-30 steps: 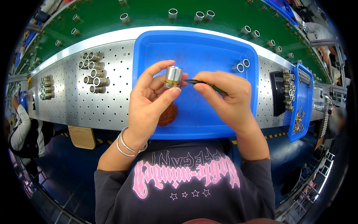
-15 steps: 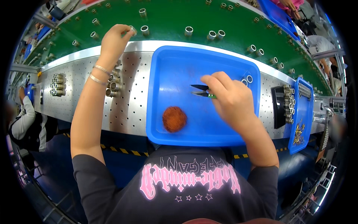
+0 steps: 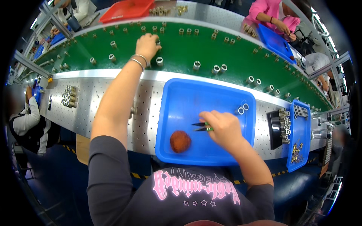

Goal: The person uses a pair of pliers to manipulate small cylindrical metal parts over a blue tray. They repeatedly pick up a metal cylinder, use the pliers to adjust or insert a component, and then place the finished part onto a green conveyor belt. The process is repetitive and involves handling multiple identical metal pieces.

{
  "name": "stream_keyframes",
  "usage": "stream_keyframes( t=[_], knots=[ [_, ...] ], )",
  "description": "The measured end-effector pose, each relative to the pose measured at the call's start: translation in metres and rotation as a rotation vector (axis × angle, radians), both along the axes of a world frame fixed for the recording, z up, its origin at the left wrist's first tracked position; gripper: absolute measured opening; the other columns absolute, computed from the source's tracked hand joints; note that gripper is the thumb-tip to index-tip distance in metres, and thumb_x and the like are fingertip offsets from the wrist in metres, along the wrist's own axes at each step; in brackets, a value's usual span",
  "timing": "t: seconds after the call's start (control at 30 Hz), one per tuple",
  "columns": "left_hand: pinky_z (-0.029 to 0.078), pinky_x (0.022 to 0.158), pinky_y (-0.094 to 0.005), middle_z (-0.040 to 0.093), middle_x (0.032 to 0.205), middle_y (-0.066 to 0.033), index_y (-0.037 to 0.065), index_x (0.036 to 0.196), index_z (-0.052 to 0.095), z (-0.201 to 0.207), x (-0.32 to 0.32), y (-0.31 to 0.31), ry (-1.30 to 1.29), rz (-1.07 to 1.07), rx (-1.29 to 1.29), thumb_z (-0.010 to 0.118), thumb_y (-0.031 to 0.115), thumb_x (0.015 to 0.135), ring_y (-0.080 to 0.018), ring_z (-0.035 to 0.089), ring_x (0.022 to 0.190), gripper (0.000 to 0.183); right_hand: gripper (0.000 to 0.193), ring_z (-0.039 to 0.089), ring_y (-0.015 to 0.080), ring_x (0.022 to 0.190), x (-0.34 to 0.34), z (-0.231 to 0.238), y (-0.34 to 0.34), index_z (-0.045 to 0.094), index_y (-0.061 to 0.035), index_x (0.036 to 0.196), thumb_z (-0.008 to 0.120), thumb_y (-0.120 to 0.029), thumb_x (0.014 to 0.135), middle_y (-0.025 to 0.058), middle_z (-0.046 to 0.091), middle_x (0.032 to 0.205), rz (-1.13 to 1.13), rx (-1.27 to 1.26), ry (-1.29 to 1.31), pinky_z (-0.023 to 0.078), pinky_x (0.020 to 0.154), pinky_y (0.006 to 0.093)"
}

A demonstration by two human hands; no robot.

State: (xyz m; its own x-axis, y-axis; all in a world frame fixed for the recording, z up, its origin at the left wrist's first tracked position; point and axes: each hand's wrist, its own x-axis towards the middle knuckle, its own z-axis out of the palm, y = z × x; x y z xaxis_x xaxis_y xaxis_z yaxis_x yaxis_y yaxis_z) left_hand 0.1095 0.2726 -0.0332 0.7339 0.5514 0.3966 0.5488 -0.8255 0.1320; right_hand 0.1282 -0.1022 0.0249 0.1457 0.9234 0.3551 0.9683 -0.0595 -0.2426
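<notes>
The left hand [image 3: 148,46] is over the green belt [image 3: 177,47], a metal cylinder [image 3: 158,43] at its fingertips; whether these grip it, I cannot tell. The right hand's [image 3: 221,128] fingers are clamped on snips [image 3: 205,129], blades apart over the blue tray [image 3: 179,107]. The dark shirt [image 3: 188,213] bears pink lettering [image 3: 196,187].

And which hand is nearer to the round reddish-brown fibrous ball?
The right hand: over the blue plastic tray, right of the ball. The left hand is farther, beyond the tray, over the green conveyor belt.
</notes>
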Motion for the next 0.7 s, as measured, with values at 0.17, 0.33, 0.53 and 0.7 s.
stream_keyframes(
  t=[0.17, 0.33, 0.53, 0.7],
  knots=[
    [0.043, 0.084, -0.0380, 0.059, 0.098, -0.0091, 0.007, 0.087, 0.066, 0.000, -0.004, 0.003, -0.078, -0.001, 0.005, 0.073, 0.018, 0.068, -0.0269, 0.055, 0.096, 0.023, 0.026, 0.058, 0.0245, 0.057, -0.001, 0.008, 0.004, 0.060, -0.0113, 0.093, 0.061, -0.002, 0.068, 0.0057, 0.057, 0.070, 0.023, 0.065, 0.070, 0.045, 0.052, 0.0344],
    [0.041, 0.087, -0.0375, 0.060, 0.095, -0.0087, 0.005, 0.081, 0.065, 0.041, -0.014, -0.086, -0.252, -0.469, 0.019, 0.073, 0.016, 0.063, -0.0260, 0.054, 0.097, 0.023, 0.036, 0.057, 0.0254, 0.059, 0.011, 0.008, 0.005, 0.057, -0.0102, 0.101, 0.060, -0.001, 0.067, 0.0063, 0.054, 0.076, -0.040, 0.112, 0.171, 0.046, 0.052, 0.0346],
    [0.034, 0.099, -0.0444, 0.060, 0.094, -0.0044, 0.008, 0.090, 0.060, 0.073, -0.061, -0.199, -0.086, -0.785, -0.225, 0.072, 0.006, 0.062, -0.0218, 0.055, 0.094, 0.031, 0.037, 0.058, 0.0222, 0.057, 0.018, -0.001, 0.016, 0.054, -0.0106, 0.102, 0.062, -0.002, 0.067, 0.0058, 0.051, 0.075, -0.047, 0.110, 0.029, 0.046, 0.050, 0.0327],
    [0.044, 0.085, -0.0353, 0.060, 0.091, -0.0072, 0.004, 0.092, 0.057, 0.072, -0.076, -0.215, -0.297, -0.666, -0.502, 0.071, 0.003, 0.064, -0.0237, 0.057, 0.090, 0.031, 0.029, 0.059, 0.0205, 0.064, 0.018, 0.004, 0.007, 0.057, -0.0050, 0.098, 0.060, 0.002, 0.069, 0.0072, 0.057, 0.079, -0.018, 0.131, 0.368, 0.047, 0.055, 0.0298]
  ],
)
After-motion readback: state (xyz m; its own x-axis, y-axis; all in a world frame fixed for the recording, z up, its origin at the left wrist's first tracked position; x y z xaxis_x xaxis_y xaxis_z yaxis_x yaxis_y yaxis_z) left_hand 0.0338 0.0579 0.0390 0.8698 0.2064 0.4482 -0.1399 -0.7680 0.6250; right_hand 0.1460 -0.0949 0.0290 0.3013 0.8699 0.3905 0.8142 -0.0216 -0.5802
